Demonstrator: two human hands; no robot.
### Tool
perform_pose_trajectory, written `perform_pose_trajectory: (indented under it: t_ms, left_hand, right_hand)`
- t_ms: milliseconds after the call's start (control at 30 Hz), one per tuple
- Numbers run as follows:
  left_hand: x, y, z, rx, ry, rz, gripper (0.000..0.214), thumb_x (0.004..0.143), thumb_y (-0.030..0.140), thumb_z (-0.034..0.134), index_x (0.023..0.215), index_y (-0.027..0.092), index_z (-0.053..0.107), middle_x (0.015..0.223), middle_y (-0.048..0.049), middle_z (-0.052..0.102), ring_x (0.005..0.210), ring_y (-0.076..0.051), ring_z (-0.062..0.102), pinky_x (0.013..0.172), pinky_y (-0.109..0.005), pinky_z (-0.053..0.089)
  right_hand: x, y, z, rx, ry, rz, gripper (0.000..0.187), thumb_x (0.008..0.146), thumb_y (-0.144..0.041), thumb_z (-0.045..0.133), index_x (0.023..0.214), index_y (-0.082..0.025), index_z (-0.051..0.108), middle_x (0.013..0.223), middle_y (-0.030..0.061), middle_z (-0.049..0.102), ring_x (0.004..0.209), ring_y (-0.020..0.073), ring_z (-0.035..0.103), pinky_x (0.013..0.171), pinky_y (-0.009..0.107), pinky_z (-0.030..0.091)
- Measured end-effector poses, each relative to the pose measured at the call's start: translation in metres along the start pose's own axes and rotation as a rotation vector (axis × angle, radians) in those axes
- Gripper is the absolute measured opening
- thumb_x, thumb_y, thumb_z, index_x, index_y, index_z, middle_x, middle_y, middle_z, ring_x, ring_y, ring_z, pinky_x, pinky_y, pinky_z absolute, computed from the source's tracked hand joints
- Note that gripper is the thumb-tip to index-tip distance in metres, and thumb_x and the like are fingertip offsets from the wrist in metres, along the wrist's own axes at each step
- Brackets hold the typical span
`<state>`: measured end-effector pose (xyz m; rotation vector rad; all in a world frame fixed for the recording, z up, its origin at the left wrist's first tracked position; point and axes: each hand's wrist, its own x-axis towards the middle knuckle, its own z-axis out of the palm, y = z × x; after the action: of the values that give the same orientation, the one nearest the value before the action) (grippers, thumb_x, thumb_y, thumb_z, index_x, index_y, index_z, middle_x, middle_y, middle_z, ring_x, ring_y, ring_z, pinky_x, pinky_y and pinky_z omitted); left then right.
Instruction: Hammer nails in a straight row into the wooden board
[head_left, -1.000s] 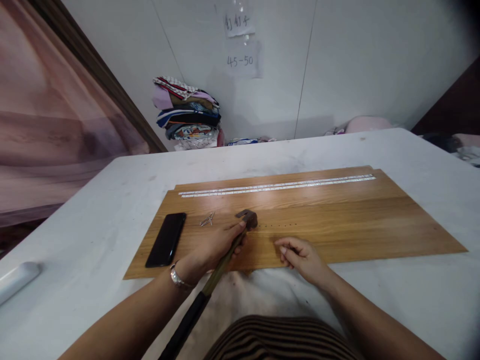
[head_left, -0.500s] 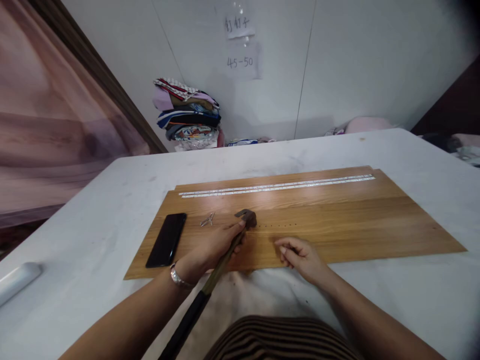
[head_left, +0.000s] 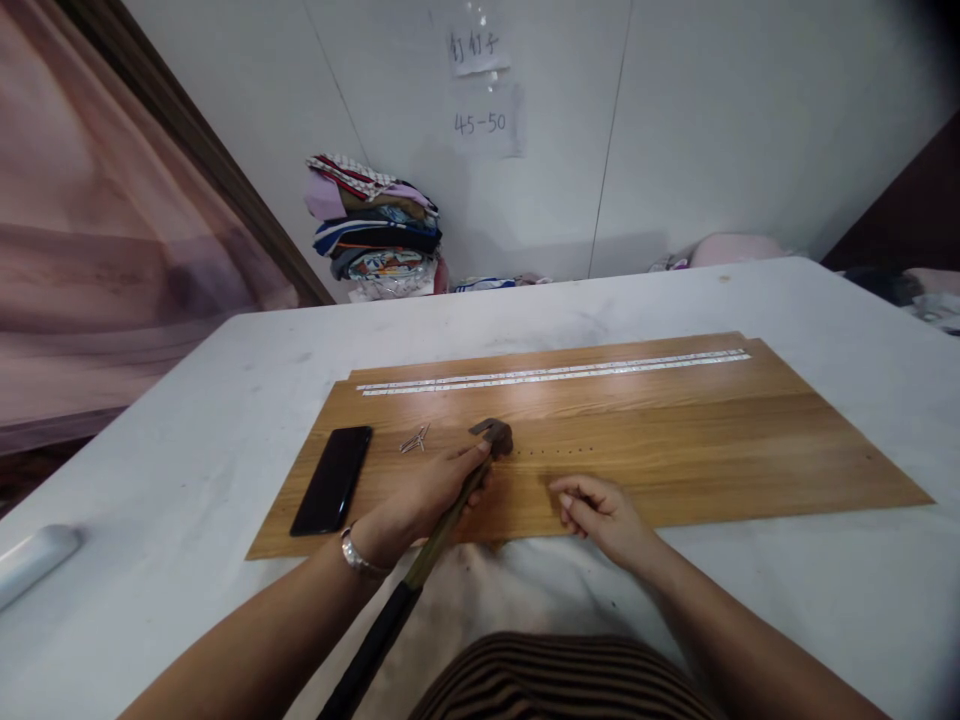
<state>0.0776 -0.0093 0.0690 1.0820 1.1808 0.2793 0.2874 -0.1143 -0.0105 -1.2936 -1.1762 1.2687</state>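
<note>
My left hand [head_left: 442, 483] is closed round the wooden handle of a claw hammer [head_left: 424, 562], just below its dark metal head. The head rests on or just over a wood-grain board [head_left: 735, 440], claw to the left. Its black grip slants down toward my body. My right hand [head_left: 600, 515] lies at the board's near edge with fingers curled in and thumb against them; nothing shows in it. A row of small dark nail heads or holes [head_left: 556, 451] runs right from the hammer head. Several loose nails [head_left: 414, 438] lie in a small pile left of the hammer.
A black phone [head_left: 331, 480] lies on the board's left end. Two white measuring strips [head_left: 555, 373] run along its far side. The board lies on a white-covered table [head_left: 172, 430]. Folded clothes [head_left: 379, 230] are stacked by the wall. A silvery-white rounded object [head_left: 37, 562] is at far left.
</note>
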Motion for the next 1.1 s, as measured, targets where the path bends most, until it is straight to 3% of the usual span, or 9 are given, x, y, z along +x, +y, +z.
perform_pose_trajectory:
  t_ms: [167, 433, 1100]
  left_hand:
    - [0.0022, -0.0013, -0.0006, -0.050, -0.025, 0.016, 0.043, 0.083, 0.055, 0.055, 0.095, 0.014, 0.058, 0.071, 0.0010, 0.055, 0.046, -0.005, 0.042, 0.041, -0.019, 0.029]
    - [0.0012, -0.0019, 0.0002, -0.008, -0.005, 0.023, 0.044, 0.082, 0.058, 0.053, 0.082, 0.014, 0.057, 0.067, 0.0004, 0.054, 0.045, -0.006, 0.042, 0.041, -0.019, 0.029]
    - [0.0009, -0.0012, -0.0007, -0.001, -0.018, 0.013, 0.045, 0.084, 0.058, 0.050, 0.089, 0.014, 0.059, 0.068, 0.0006, 0.054, 0.046, -0.006, 0.042, 0.041, -0.020, 0.028]
  right_hand:
    - [-0.0003, 0.0013, -0.0003, -0.008, -0.003, 0.000, 0.027, 0.082, -0.044, 0.058, 0.089, -0.018, 0.066, 0.063, -0.0022, 0.053, 0.052, 0.0105, 0.050, 0.049, 0.024, 0.043]
    - [-0.0002, 0.0031, 0.0005, 0.018, -0.003, -0.009, 0.029, 0.083, -0.046, 0.059, 0.090, -0.018, 0.065, 0.063, -0.0024, 0.054, 0.052, 0.0101, 0.050, 0.049, 0.024, 0.043]
    - [-0.0001, 0.0041, -0.0006, 0.022, -0.015, 0.004, 0.026, 0.083, -0.044, 0.059, 0.089, -0.019, 0.065, 0.064, -0.0021, 0.054, 0.054, 0.0108, 0.051, 0.052, 0.025, 0.043]
